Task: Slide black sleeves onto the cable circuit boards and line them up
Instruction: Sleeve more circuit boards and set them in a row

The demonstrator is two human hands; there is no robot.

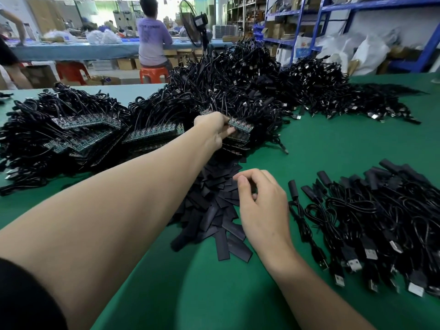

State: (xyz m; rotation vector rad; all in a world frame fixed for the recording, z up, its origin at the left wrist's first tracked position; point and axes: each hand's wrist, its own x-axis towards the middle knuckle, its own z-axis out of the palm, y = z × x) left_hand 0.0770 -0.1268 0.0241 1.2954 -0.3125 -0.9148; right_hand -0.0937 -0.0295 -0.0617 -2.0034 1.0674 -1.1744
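Note:
My left hand (214, 128) reaches far forward and pinches a row of green circuit boards (240, 126) at the foot of a big heap of black cables (238, 75). My right hand (259, 201) hovers with curled fingers over a pile of flat black sleeves (214, 210) on the green table; whether it holds a sleeve cannot be told. To the right lie sleeved cables (371, 210) side by side, USB plugs toward me. More board stacks (90, 125) sit at the left.
The green table mat (190, 282) spreads below my arms. A second cable heap (333, 91) lies at the back right. A person on a red stool (153, 72), a fan (195, 25) and blue shelving (357, 25) stand beyond the table.

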